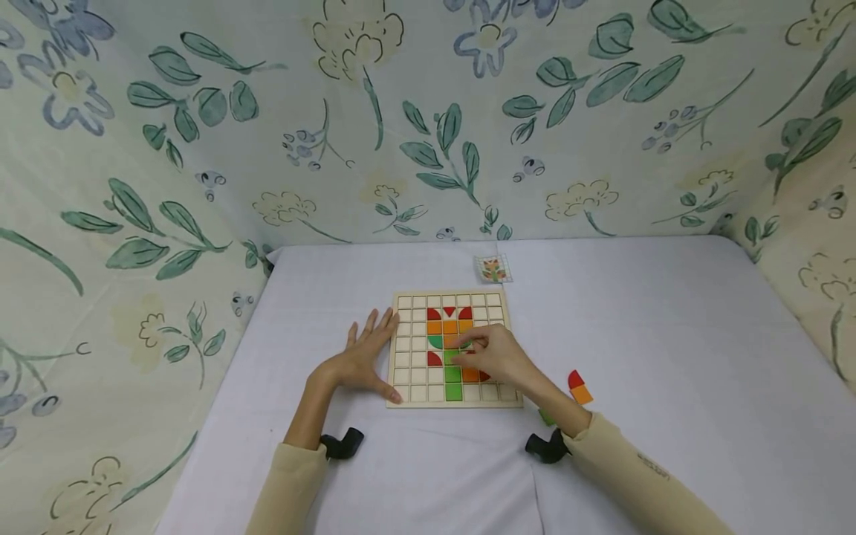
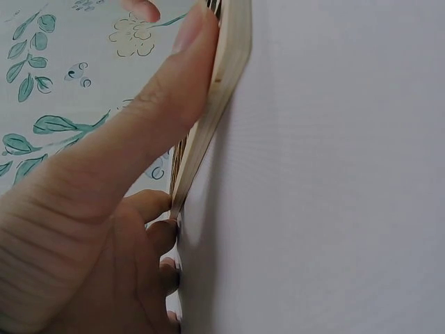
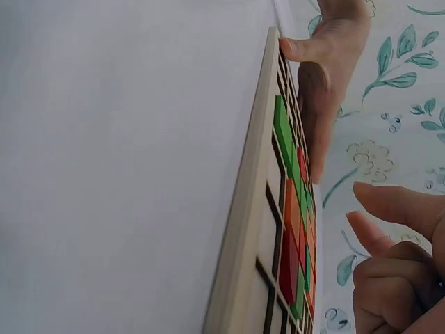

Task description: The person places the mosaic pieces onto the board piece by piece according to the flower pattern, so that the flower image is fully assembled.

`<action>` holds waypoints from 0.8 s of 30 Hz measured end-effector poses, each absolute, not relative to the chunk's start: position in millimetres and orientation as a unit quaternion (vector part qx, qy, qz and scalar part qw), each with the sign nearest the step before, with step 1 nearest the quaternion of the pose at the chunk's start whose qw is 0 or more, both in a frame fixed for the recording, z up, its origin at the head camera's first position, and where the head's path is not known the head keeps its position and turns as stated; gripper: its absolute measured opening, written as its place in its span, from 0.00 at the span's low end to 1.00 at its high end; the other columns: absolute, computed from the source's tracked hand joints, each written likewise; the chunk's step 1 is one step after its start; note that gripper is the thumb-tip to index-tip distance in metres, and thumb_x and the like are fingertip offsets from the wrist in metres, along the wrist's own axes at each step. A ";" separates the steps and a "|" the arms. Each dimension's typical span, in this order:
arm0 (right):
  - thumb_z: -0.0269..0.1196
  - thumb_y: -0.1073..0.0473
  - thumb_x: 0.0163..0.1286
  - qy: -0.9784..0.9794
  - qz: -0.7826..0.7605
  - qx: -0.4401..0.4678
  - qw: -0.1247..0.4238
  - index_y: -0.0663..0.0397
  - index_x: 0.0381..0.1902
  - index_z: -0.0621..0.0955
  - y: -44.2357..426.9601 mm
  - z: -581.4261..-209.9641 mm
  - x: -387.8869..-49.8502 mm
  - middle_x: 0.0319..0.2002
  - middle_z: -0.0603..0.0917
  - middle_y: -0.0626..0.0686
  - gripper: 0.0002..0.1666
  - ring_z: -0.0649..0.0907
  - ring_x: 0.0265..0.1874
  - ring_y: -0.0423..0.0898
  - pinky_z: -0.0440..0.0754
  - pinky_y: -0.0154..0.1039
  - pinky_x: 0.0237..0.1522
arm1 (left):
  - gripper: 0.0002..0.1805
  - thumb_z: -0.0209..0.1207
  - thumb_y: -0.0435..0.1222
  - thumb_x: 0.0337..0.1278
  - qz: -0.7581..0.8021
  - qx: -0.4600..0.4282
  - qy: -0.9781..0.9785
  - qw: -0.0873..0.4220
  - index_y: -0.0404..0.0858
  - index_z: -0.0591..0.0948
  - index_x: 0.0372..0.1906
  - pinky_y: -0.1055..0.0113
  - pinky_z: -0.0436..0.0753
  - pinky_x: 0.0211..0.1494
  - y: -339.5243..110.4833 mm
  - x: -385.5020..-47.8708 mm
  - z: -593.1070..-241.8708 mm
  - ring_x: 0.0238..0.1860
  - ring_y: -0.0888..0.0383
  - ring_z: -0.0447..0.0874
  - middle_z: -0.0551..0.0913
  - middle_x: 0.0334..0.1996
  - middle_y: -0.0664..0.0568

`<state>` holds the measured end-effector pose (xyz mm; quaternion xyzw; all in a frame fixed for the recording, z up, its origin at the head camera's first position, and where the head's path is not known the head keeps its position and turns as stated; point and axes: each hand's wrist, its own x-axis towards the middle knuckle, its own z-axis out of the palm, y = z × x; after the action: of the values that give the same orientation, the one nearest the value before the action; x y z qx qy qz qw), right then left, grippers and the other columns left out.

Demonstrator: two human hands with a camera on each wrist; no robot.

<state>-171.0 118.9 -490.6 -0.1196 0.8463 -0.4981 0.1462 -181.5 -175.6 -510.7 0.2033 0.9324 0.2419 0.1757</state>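
Observation:
A square wooden grid board (image 1: 409, 358) lies on the white cloth, with red, orange and green pieces set in its cells. Down its middle runs a column of light green squares (image 1: 453, 391), with orange squares (image 1: 435, 327) and red quarter-round pieces (image 1: 434, 359) about it. My left hand (image 1: 360, 364) rests spread along the board's left side, thumb (image 2: 160, 104) at the near corner. Above the pieces hovers my right hand (image 1: 498, 357), thumb and index finger apart. Nothing shows between those fingertips in the right wrist view, and the other fingers are bent. This hand covers some right-side cells.
Beside the right forearm lie a loose red piece (image 1: 576, 380) and an orange piece (image 1: 581, 394); a green piece (image 1: 547, 417) is partly hidden under the arm. A small pattern card (image 1: 493, 269) lies behind the board. Floral cloth (image 1: 374, 171) hangs beyond the table's far edge.

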 end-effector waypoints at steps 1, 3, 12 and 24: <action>0.75 0.58 0.63 0.847 -0.497 -0.122 0.146 0.57 0.46 0.90 125.7 -488.9 -170.0 0.13 0.60 0.44 0.14 0.58 0.13 0.40 0.54 0.30 0.17 | 0.84 0.84 0.58 0.26 0.243 0.203 0.932 0.175 0.41 0.40 0.85 0.35 0.26 0.83 -175.4 -181.6 -510.6 0.85 0.42 0.20 0.32 0.86 0.48; 0.74 0.57 0.64 0.852 -0.490 -0.117 0.144 0.56 0.48 0.89 139.5 -486.0 -167.9 0.13 0.59 0.44 0.15 0.58 0.14 0.41 0.54 0.31 0.17 | 0.84 0.85 0.58 0.26 0.244 0.202 0.932 0.173 0.41 0.40 0.85 0.34 0.26 0.83 -175.5 -181.7 -510.3 0.85 0.41 0.20 0.32 0.86 0.48; 0.74 0.54 0.65 0.884 -0.446 -0.086 0.115 0.55 0.52 0.88 200.3 -483.7 -151.7 0.17 0.60 0.45 0.19 0.60 0.16 0.40 0.54 0.31 0.18 | 0.84 0.84 0.58 0.26 0.243 0.204 0.932 0.174 0.41 0.40 0.85 0.34 0.26 0.83 -175.8 -182.3 -512.4 0.85 0.42 0.20 0.32 0.86 0.48; 0.74 0.53 0.65 0.887 -0.442 -0.043 0.125 0.54 0.55 0.87 272.2 -494.9 -124.0 0.17 0.61 0.44 0.22 0.65 0.17 0.37 0.61 0.33 0.20 | 0.84 0.84 0.58 0.27 0.247 0.211 0.930 0.174 0.40 0.39 0.85 0.34 0.25 0.83 -176.6 -182.7 -514.1 0.85 0.41 0.20 0.31 0.86 0.46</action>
<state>-124.0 272.2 -494.9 -0.0428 0.8871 -0.4424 0.1246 -182.7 -176.6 -514.1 0.2105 0.9297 0.2474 0.1737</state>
